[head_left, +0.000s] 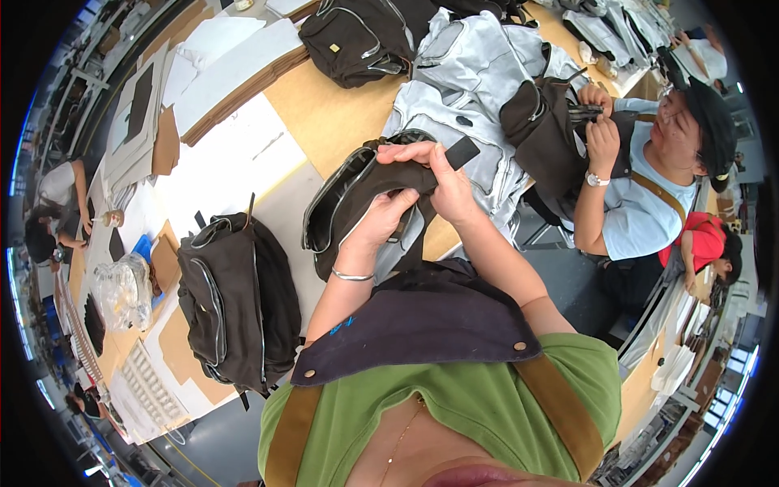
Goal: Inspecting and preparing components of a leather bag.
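A dark brown fabric bag [367, 193] with a zip along its gaping edge is held up at the table's near side, just in front of my apron [422, 325]. My left hand [380, 217], with a metal bangle at the wrist, grips the cloth from below; its thumb shows and its other fingers are hidden in the folds. Over the bag's upper right edge curls my right hand [445, 188], fingers and thumb pinching the cloth. A short black strap end [462, 152] sticks out beside the right thumb.
A finished-looking dark backpack [235, 300] stands at left, another dark bag [357, 40] lies at the back. Pale grey bag pieces [466, 81] are heaped behind my hands. Cardboard sheets [235, 73] are stacked far left. At right, a co-worker [641, 195] handles a dark bag [552, 130].
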`<state>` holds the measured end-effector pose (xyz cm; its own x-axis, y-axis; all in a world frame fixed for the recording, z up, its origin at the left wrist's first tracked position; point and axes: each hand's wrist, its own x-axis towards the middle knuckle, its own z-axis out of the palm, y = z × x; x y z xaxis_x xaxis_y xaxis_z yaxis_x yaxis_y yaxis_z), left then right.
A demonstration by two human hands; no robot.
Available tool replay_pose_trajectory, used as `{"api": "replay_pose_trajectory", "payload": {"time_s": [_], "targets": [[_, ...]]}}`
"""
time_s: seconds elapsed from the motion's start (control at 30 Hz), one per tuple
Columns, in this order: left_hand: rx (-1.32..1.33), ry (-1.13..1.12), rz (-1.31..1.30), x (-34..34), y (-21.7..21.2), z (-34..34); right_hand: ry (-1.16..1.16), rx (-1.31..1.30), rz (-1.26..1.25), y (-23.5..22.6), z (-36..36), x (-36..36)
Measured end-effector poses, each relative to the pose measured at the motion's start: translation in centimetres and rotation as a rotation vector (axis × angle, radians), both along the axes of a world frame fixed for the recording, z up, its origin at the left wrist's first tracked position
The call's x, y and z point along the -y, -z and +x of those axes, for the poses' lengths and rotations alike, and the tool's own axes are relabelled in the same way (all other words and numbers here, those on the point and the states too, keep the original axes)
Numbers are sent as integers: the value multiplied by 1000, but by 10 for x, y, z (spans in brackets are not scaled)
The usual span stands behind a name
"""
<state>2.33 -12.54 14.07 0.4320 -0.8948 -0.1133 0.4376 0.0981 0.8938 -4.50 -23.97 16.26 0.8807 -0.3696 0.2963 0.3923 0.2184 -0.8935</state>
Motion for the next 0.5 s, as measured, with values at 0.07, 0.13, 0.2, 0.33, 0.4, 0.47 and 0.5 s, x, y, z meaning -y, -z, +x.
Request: {"api": "replay_pose_trajectory", "payload": {"time_s": [0.07, 0.13, 0.2, 0.33, 0.4, 0.47, 0.5], "targets": [[-60, 15, -54, -4, 8, -2, -12, 17, -77, -7, 0, -4], [-96, -61, 38, -3, 1, -6, 15, -27, -6, -12, -1, -10], [-92, -94, -1, -1, 4, -12, -2, -61, 74, -10, -3, -9], [-192, -80, 32, -6, 4, -12, -42, -31, 81, -12, -4, -9], [-185, -117, -4, -3, 5, -16, -37, -33, 81, -12, -4, -9], [-177, -155, -42, 0, 6, -19, -21, -64, 90, -9, -4, -10], [-76, -168, -47, 1, 9, -21, -20, -64, 93, -8, -4, -9]]}}
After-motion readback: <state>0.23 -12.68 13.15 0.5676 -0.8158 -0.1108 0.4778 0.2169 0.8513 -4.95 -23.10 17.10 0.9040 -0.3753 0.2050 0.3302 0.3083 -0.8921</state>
